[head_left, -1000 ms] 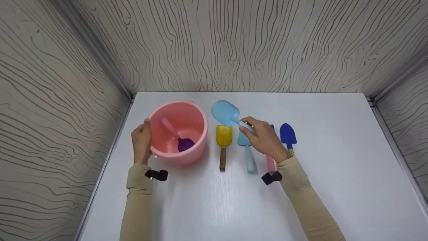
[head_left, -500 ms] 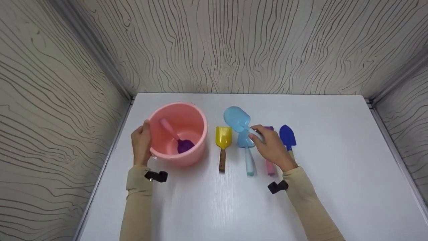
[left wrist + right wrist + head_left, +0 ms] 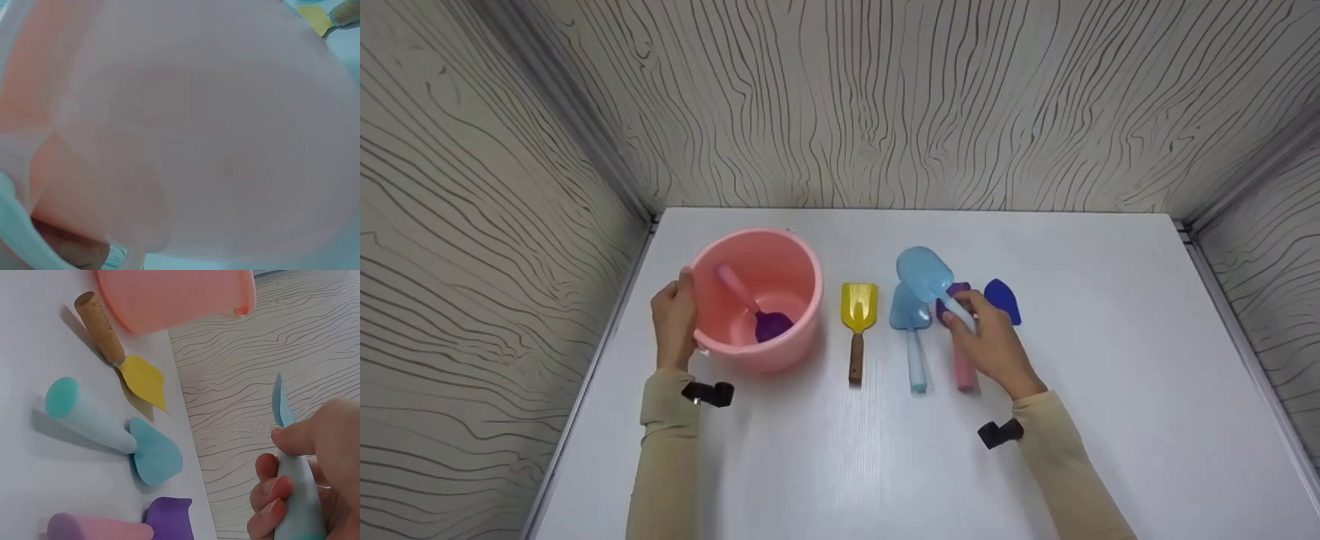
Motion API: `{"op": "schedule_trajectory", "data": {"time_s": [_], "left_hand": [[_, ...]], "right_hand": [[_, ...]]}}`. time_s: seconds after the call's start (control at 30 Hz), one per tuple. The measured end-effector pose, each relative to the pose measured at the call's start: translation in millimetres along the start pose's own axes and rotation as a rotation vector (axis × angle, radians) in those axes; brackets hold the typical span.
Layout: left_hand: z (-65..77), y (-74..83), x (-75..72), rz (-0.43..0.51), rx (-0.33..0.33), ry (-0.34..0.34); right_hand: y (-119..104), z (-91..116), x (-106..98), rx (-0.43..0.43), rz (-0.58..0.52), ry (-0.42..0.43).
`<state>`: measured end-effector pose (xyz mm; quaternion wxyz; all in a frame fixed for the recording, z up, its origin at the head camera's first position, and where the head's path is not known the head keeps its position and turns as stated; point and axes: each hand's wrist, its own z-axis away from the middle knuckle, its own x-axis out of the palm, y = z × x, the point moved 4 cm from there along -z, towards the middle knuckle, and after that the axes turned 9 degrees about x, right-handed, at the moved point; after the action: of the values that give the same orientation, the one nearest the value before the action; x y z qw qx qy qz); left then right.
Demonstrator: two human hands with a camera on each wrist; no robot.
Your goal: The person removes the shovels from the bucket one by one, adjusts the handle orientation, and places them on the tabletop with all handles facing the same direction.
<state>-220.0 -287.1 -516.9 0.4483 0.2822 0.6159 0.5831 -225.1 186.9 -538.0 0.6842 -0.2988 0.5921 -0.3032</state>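
Observation:
My left hand (image 3: 674,319) grips the left rim of a pink bucket (image 3: 780,356), which leans a little so its mouth faces me. Inside the bucket lies a toy shovel with a purple blade (image 3: 773,326) and pink handle. My right hand (image 3: 994,341) holds a light blue shovel (image 3: 924,271) by its pale handle, above the table; in the right wrist view fingers and thumb wrap that handle (image 3: 298,495). Beneath it lie a second light blue shovel (image 3: 916,360) and a purple shovel with a pink handle (image 3: 964,369). A dark blue shovel (image 3: 1003,300) is partly hidden by my right hand.
A yellow shovel (image 3: 859,307) with a wooden handle lies just right of the bucket. The lying shovels form a row on the white table (image 3: 840,465). Wood-patterned walls (image 3: 840,105) stand behind and at both sides.
My right hand has carried the light blue shovel to the right and slightly toward me, from beside the bucket to over the row. My left hand and the bucket have stayed nearly still.

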Motion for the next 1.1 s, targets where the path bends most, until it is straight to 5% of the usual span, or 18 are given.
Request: {"op": "schedule_trajectory", "data": {"time_s": [0.6,1.1], "left_hand": [[0.2,1.5,-0.7,-0.012,0.0,0.005],[0.7,1.2,0.6,-0.007,0.022,0.017]], "right_hand": [[55.3,4.7,-22.2,0.056,0.041,0.109],[88.9,5.9,-39.3,0.18,0.028,0.115]]}}
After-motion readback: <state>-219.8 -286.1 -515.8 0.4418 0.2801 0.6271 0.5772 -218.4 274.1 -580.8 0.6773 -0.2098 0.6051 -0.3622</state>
